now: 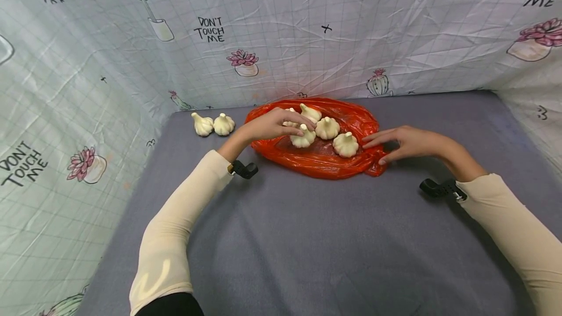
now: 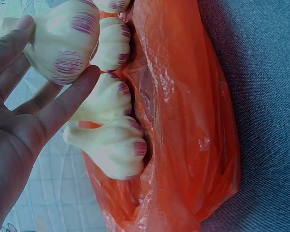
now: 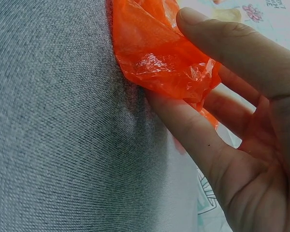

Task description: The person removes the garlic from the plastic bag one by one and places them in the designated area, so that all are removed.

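looks like one garlic bulb (image 2: 63,41) is being handled at the red bag (image 1: 307,167), near the surface's (image 1: 281,238) far edge. the left hand (image 1: 272,125) has its fingers clamped round it; the right hand's (image 1: 408,143) fingers are apart, touching the bag. in or out? can't tell. next move probably calls for a steady bag and not bumping the other bulbs (image 1: 328,128). loose pair (image 1: 203,125) by the far left corner. some right fingertips are hidden by plastic, and the wrist view crops the held bulb.

The left hand (image 1: 273,125) pinches while the right hand (image 1: 407,141) points inward, loosely spread.
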Tool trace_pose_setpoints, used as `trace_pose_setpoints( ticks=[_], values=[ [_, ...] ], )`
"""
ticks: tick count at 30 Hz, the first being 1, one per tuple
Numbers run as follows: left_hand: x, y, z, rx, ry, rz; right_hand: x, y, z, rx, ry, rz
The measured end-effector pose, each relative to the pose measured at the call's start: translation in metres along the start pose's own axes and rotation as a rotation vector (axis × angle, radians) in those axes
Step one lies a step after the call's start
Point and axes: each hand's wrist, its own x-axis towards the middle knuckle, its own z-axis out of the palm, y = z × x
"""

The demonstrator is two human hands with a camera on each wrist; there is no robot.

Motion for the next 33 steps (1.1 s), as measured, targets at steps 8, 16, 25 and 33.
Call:
trace_pose_setpoints(
  ticks=[8, 16, 25, 33],
  values=[
    [-0.008, -0.005, 0.001, -0.005, 0.056, -0.016, 0.001, 0.003, 0.001, 0.005, -0.002, -0.006],
    [-0.017, -0.006, 0.001, 0.013, 0.072, -0.043, 0.001, 0.003, 0.001, 0.007, -0.006, -0.002],
    [-0.033, 0.001, -0.005, 0.056, 0.133, -0.059, 0.001, 0.002, 0.0, 0.02, -0.01, 0.008],
    [-0.049, 0.0, -0.007, 0.064, 0.194, -0.084, 0.001, 0.0, 0.0, 0.022, -0.011, 0.02]
  ],
)
